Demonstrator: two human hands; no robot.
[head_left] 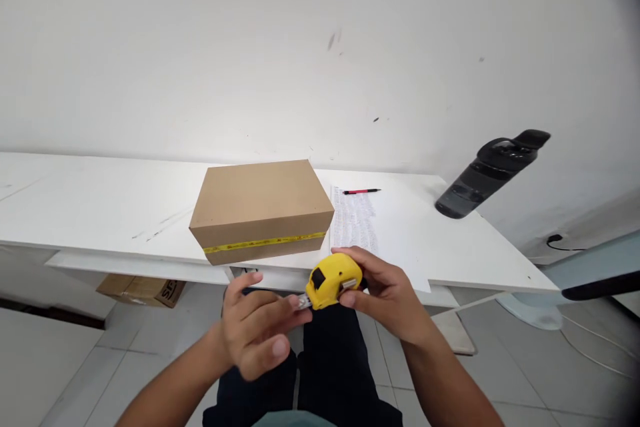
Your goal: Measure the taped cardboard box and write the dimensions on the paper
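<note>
My right hand (385, 293) grips a yellow tape measure (330, 279) in front of my lap, fingers wrapped round its case. My left hand (255, 330) pinches the metal tip of the tape (303, 302) where it leaves the case. Just beyond, a brown cardboard box (260, 203) stands on the white table (100, 207) near its front edge. A yellow strip like a measuring tape (265, 242) runs along the box's front face.
A sheet of paper with writing (355, 220) and a red pen (361, 191) lie right of the box. A dark water bottle (487, 173) stands at the table's far right corner. Another cardboard box (143, 290) sits under the table. A white wall is behind.
</note>
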